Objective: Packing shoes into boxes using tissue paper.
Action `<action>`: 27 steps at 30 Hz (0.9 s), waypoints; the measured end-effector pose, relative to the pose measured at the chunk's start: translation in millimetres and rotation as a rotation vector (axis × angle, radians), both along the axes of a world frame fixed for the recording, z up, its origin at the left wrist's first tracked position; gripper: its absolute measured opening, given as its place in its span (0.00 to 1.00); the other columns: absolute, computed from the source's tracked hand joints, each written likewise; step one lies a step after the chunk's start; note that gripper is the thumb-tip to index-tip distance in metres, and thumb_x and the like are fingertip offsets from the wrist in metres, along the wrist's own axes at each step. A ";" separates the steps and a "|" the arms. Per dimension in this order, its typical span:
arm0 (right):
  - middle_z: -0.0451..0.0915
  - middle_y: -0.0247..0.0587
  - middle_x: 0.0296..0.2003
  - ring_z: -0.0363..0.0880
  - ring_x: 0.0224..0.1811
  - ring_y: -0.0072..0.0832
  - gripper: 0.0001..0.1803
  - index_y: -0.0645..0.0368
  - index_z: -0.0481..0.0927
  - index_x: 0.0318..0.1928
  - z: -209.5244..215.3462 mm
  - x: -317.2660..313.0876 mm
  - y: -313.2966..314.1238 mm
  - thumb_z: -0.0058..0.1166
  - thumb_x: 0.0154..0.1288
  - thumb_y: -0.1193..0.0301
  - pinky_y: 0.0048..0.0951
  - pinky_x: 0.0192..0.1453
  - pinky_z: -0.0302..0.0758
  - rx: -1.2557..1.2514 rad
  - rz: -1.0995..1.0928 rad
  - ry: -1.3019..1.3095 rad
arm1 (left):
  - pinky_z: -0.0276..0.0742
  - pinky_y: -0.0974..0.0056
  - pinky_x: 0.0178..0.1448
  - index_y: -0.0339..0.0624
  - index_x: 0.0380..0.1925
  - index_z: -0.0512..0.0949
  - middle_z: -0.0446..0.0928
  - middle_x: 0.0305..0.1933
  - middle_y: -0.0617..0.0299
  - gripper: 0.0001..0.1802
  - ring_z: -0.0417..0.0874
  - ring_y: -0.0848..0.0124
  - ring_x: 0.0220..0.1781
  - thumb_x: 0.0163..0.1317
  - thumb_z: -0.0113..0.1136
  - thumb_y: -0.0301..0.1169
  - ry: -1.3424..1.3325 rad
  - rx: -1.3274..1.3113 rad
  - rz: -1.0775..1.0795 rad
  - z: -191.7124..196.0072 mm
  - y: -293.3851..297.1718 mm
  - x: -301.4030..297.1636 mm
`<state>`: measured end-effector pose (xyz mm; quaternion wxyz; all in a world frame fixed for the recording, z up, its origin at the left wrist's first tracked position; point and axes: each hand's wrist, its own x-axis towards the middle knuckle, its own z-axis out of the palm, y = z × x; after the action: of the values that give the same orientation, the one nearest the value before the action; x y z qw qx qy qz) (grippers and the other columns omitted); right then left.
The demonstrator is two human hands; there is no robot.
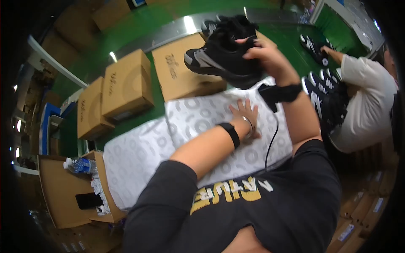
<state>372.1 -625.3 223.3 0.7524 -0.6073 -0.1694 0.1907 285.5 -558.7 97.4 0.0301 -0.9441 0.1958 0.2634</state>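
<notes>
My right hand [270, 61] grips a black sneaker [221, 57] by its heel end, raised above the work surface, its grey-trimmed toe pointing left. Below it, my left hand [245, 116] lies with spread fingers on white wrapping paper [202, 120] printed with grey shapes. A second sheet of patterned paper [135, 147] spreads to the left of this one. Just beyond the held shoe, more black footwear [240, 21] is partly hidden by it. Behind the paper sits a brown cardboard shoebox [179, 63], partly covered by the sneaker.
Two more closed shoeboxes [128, 86] [89, 111] stand to the left on the green surface. An open carton [59, 189] at lower left holds a plastic bottle [80, 165] and a black phone [88, 201]. On the right, a co-worker [365, 99] reaches toward black shoes [320, 95].
</notes>
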 end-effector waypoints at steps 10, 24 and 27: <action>0.68 0.55 0.49 0.69 0.48 0.49 0.14 0.64 0.76 0.25 -45.6 -127.4 -41.7 0.57 0.32 0.71 0.41 0.52 0.66 -0.852 0.005 -1.029 | 0.68 0.57 0.50 0.40 0.48 0.69 0.73 0.42 0.43 0.21 0.75 0.54 0.45 0.60 0.44 0.42 0.542 -0.220 -0.767 98.8 22.4 -65.2; 0.76 0.50 0.37 0.73 0.42 0.41 0.12 0.65 0.77 0.37 -188.0 -125.6 -218.0 0.48 0.53 0.72 0.39 0.48 0.68 -1.626 -0.728 -0.700 | 0.44 0.53 0.67 0.41 0.49 0.69 0.56 0.62 0.47 0.27 0.47 0.49 0.67 0.45 0.57 0.34 -0.426 -0.624 0.195 22.2 160.2 -96.2; 0.77 0.48 0.35 0.74 0.42 0.39 0.10 0.64 0.77 0.34 -194.9 -127.0 -217.3 0.46 0.54 0.74 0.37 0.47 0.68 -1.612 -0.827 -0.791 | 0.46 0.53 0.66 0.40 0.48 0.70 0.57 0.61 0.47 0.26 0.48 0.49 0.67 0.44 0.58 0.34 -0.441 -0.698 0.230 13.1 158.6 -93.6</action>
<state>245.1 -842.6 28.4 0.0101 -0.9693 -0.0026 -0.2458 191.9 -400.1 110.5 -0.2795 -0.9472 0.1553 -0.0250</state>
